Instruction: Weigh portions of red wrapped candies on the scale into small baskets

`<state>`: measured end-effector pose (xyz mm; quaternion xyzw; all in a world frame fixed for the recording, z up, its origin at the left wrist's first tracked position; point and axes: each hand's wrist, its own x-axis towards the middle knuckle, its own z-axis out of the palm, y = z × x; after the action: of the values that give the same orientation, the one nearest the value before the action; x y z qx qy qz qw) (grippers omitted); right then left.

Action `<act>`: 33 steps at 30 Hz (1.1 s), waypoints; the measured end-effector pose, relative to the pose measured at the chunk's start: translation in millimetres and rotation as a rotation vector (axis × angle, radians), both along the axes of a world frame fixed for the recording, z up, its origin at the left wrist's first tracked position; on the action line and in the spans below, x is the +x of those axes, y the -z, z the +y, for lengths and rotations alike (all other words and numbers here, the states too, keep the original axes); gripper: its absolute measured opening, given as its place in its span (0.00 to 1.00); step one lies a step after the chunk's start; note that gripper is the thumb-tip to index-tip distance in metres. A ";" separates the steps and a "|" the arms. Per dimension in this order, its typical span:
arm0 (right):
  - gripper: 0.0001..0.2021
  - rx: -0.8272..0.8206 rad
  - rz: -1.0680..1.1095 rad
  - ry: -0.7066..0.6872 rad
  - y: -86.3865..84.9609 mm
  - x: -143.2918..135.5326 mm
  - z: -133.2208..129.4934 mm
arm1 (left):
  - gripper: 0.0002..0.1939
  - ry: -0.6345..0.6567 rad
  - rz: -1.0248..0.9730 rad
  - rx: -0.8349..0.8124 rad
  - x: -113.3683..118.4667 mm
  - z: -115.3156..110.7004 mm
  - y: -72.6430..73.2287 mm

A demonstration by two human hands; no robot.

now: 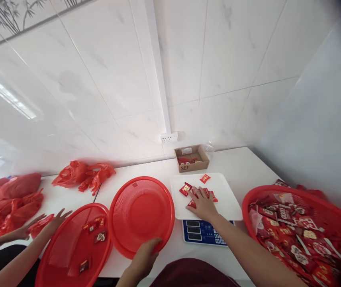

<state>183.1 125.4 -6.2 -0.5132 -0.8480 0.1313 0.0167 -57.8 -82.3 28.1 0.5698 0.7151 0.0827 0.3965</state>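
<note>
My left hand grips the near rim of a round red plastic basket, with the thumb over the edge; nothing lies inside it. On the right, my right hand rests with fingers spread over several red-wrapped candies on the white tray of a digital scale. One red candy sits just left of the fingertips, and another candy is farther back on the tray. The scale's blue panel shows in part under my wrist.
A large red basket full of wrapped candies stands at right. A cardboard box is by the wall. At left are a red basket with a few candies, red plastic bags and another person's hands.
</note>
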 end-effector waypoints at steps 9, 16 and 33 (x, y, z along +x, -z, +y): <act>0.12 0.061 0.349 0.181 2.4 34.5 34.9 | 0.32 -0.018 0.206 0.013 5.3 -5.6 -13.5; 0.14 0.039 0.839 0.133 -46.0 -34.0 17.5 | 0.34 0.047 0.360 -0.120 19.9 -2.4 -11.7; 0.25 0.249 0.303 0.275 41.7 58.0 63.5 | 0.22 -0.489 0.442 0.376 -261.5 11.5 -163.1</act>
<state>241.1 188.9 -47.9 -0.5923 -0.7675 0.0980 0.2247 -319.3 -70.8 191.2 0.4494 0.8705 0.1797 0.0895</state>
